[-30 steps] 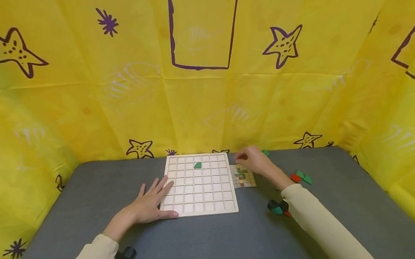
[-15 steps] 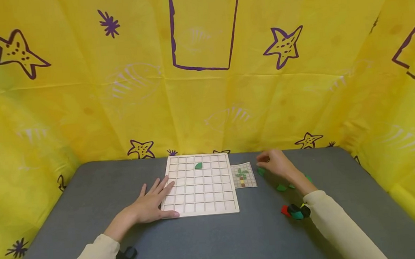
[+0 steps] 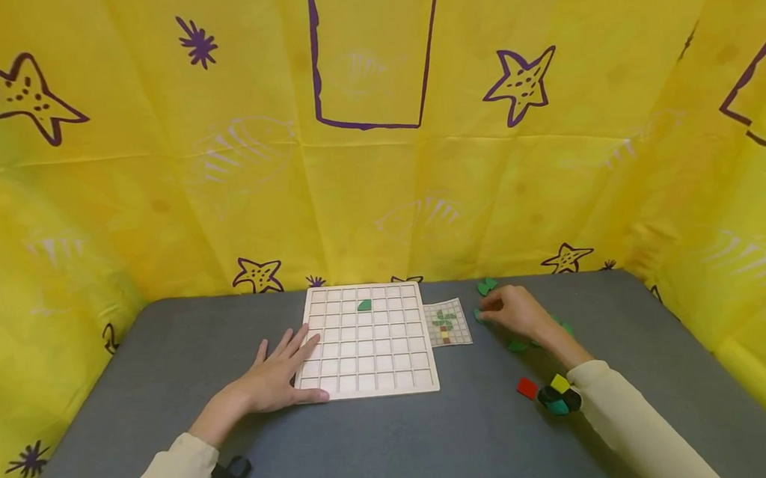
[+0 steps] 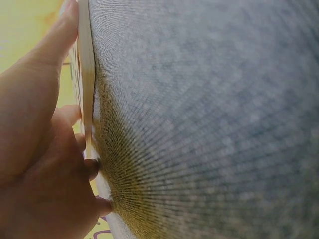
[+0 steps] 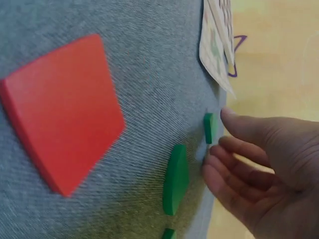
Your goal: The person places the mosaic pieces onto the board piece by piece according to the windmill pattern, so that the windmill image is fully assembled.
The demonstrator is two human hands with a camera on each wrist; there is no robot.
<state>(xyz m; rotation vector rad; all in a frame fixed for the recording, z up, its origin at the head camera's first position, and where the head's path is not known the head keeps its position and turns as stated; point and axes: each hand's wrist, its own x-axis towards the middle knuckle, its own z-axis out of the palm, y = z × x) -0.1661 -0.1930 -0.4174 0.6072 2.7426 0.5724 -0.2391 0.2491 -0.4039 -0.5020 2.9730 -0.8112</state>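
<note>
My left hand (image 3: 269, 379) rests with spread fingers on the left edge of a pale wooden grid board (image 3: 364, 345); in the left wrist view its thumb (image 4: 57, 37) lies along the board's edge. One green quarter-round tile (image 3: 364, 306) sits in a cell of the second row. Over the table, right of the board, is my right hand (image 3: 517, 309), thumb and fingers apart. Its fingertips are right at a small green tile (image 5: 209, 128) on the cloth. A printed pattern card (image 3: 449, 324) lies between board and hand, showing a green, brown and yellow design.
Several loose green tiles (image 3: 517, 346) lie around and beneath the right forearm, with more (image 3: 487, 286) near the back edge. A red square tile (image 3: 527, 388) and a yellow one (image 3: 560, 383) lie nearer me. Yellow patterned fabric (image 3: 379, 194) hangs behind the table.
My right hand has moved from above the pattern card to the right and slightly down, reaching a green tile. The left hand and the board have stayed put.
</note>
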